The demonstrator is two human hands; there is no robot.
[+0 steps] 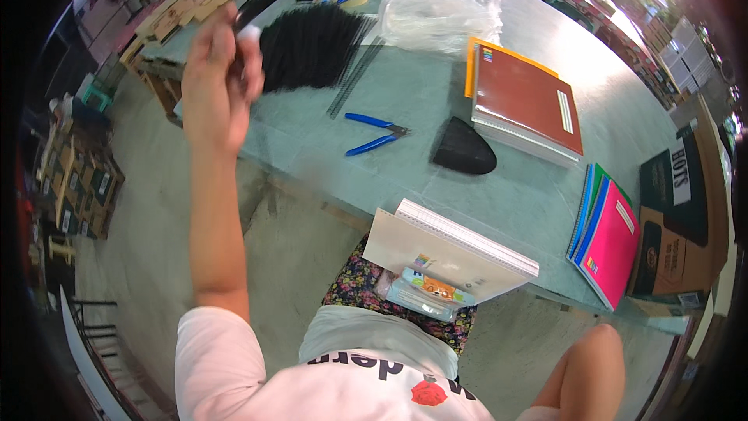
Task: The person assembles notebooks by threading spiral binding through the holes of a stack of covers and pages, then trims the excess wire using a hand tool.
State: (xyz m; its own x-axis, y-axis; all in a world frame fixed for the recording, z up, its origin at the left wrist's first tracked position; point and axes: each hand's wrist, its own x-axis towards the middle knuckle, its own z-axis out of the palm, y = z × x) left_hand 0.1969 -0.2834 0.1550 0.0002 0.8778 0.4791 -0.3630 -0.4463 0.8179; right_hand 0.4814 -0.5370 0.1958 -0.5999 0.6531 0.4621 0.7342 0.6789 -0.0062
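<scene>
A person seated at a pale green worktable (436, 101) stretches the left hand (214, 78) out to the far left part of the top, where a fanned heap of black binding coils (312, 43) lies. The hand is blurred; its fingers (249, 58) are closed loosely at the near edge of the heap, with a small white bit showing at the fingertips — whether they actually grip a coil cannot be told. The right hand is out of the frame; only a bare elbow or forearm (596, 370) rises at the lower right edge.

Just right of the heap lie strips of wire binding (354, 78), running slantwise across the table. Near them, toward the person, sit blue-handled pliers (378, 132), handles spread, and beside those a dark rounded pouch-like object (463, 148). Behind it is a stack of notebooks with a red-brown cover on top (526, 101) and an orange one underneath. A crumpled clear plastic bag (440, 12) lies at the far side, well beyond the pliers.

At the near edge of the table a cream-coloured spiral notebook (444, 253) rests over the person's lap, atop a small plastic-wrapped packet (425, 292). To the right a fan of bright notebooks — pink uppermost (612, 245) — lies next to a cardboard box (678, 218).
</scene>
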